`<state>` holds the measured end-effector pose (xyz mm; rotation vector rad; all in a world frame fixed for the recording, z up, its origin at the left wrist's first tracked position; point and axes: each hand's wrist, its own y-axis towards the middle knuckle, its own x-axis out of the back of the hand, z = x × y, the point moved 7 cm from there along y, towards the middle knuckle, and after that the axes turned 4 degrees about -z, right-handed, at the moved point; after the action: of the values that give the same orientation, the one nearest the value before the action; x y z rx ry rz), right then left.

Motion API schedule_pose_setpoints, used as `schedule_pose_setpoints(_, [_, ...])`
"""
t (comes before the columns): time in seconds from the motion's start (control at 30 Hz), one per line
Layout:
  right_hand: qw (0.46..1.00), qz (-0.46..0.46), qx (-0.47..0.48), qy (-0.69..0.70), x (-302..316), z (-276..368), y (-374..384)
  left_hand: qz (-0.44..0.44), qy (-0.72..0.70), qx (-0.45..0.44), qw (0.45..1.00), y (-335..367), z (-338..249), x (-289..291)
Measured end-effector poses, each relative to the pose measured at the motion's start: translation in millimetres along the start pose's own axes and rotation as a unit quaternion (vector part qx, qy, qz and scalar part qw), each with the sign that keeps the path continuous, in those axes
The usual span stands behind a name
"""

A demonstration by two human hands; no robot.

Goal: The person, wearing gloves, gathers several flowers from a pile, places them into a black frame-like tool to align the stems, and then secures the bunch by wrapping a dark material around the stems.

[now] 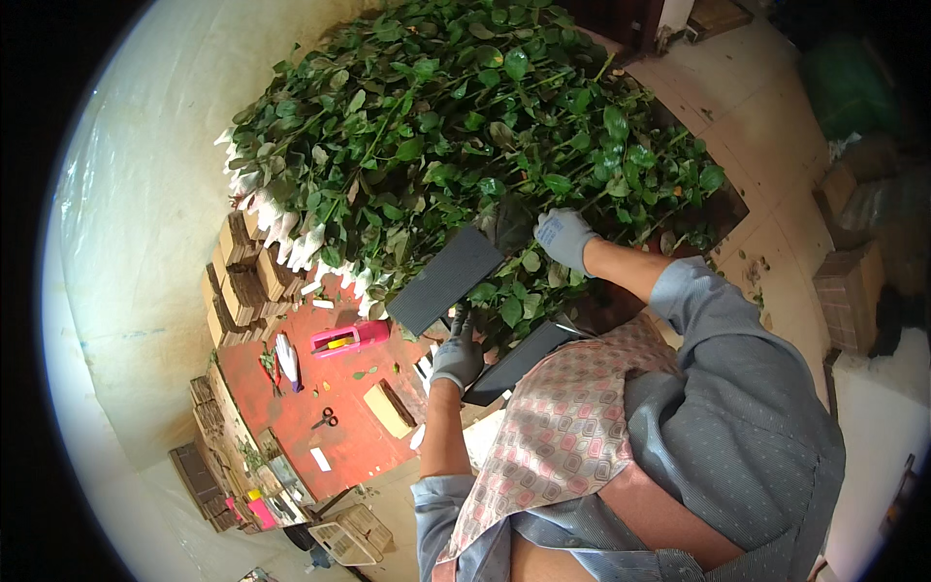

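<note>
The work looked far from finished to me. White covers (304,247) sat along the left edge of the pile (417,145), so I judged that much done; the great mass of stems (543,145) in it lay loose, and going through them was, I reckoned, what was left. Whether any had been fully dealt with I couldn't say.

I had the gloved right hand (563,236) at the pile's lower right side, fingers curled in against the leaves; I couldn't make out whether they gripped a stem. The left hand (458,361), gloved too, was just below the pile, between the upper board (446,281) and the lower board (519,364), fingers partly extended, its grip unclear to me.

The stems were dense with dark green leaves, some glossy, a few yellowed or brown, lying across one another. Whatever the covers wrapped was hidden. Below and left of the pile, the red table (291,427) held a pink holder (364,335) and scissors (327,419).
</note>
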<state>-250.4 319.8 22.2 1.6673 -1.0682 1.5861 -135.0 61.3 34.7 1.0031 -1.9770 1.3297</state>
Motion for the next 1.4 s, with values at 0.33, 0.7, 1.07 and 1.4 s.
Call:
schedule_pose_setpoints(0.33, [0.997, 0.060, -0.007, 0.053, -2, -13, 2, 0.007, 0.041, -0.001, 0.999, 7, -4, 2])
schedule_pose_setpoints(0.7, [0.922, -0.188, 0.033, 0.335, 148, 84, -55, -0.254, -0.270, -0.081, 0.925, -50, 43, 31])
schedule_pose_setpoints(1.07, [0.968, 0.022, 0.191, 0.162, 91, 182, -77, -0.324, -0.499, 0.078, 0.800, -190, 112, -50])
schedule_pose_setpoints(1.4, [0.972, -0.030, 0.178, 0.150, 85, 179, -82, -0.379, -0.295, 0.014, 0.877, -210, 67, -38])
